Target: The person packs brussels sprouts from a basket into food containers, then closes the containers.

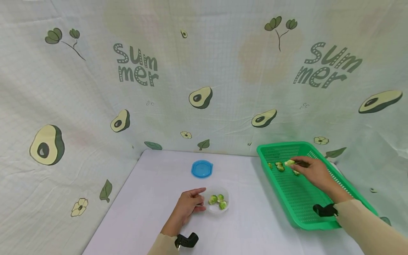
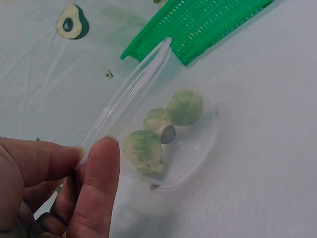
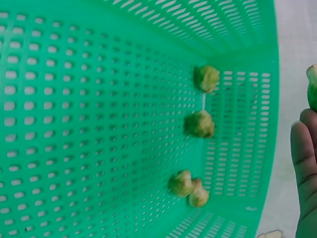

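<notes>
My left hand (image 1: 190, 204) pinches the rim of a clear plastic bowl (image 1: 208, 192) between thumb and fingers, as the left wrist view shows up close. In the bowl lie three green Brussels sprouts (image 1: 213, 199). Over the far part of a green plastic basket (image 1: 288, 209), my right hand (image 1: 313, 172) holds another Brussels sprout (image 1: 289, 162) at its fingertips. That sprout (image 3: 312, 89) is cut off by the edge of the right wrist view. Several more sprouts (image 3: 200, 124) sit at one end of the basket floor.
A blue lid (image 1: 202, 169) lies flat on the white table cover (image 1: 153, 187), beyond the bowl. Behind the table hangs a white cloth (image 1: 229, 117) printed with avocados and lettering. The basket's perforated walls rise around the sprouts on the right.
</notes>
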`<state>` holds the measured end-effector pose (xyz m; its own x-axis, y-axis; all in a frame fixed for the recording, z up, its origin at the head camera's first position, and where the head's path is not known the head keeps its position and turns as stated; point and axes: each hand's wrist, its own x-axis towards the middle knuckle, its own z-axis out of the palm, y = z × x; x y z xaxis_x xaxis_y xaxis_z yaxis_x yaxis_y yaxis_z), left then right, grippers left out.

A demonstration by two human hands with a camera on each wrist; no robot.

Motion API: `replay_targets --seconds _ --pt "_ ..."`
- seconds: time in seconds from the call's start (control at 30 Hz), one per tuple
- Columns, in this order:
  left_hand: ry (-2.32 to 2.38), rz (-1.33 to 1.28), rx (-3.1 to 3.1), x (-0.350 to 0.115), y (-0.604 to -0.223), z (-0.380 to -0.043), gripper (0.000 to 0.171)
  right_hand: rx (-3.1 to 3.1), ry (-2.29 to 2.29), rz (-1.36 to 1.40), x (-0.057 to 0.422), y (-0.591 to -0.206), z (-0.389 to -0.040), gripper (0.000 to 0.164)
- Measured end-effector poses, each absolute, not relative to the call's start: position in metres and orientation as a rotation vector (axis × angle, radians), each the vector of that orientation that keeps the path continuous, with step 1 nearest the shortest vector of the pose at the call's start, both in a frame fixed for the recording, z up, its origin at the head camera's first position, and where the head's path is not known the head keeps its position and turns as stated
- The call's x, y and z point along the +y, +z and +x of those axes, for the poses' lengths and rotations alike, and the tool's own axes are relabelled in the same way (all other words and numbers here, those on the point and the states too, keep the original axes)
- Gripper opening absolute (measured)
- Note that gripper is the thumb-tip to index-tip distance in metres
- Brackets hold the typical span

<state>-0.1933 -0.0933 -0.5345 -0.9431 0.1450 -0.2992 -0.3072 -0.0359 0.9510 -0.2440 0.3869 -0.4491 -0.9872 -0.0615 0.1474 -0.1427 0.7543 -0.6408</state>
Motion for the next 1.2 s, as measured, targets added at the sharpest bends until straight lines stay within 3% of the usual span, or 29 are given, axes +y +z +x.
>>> replay_targets --seconds 0.57,1.2 --pt "2.056 -0.166 1.933 -0.095 -0.536 -0.192 0.047 -2.687 1.165 0.257 0.348 -0.428 -0.226 0.038" --pt "2.072 -0.127 1.944 -0.095 -0.537 -0.192 0.047 -2.557 1.307 0.372 0.300 -0.429 -0.216 0.030"
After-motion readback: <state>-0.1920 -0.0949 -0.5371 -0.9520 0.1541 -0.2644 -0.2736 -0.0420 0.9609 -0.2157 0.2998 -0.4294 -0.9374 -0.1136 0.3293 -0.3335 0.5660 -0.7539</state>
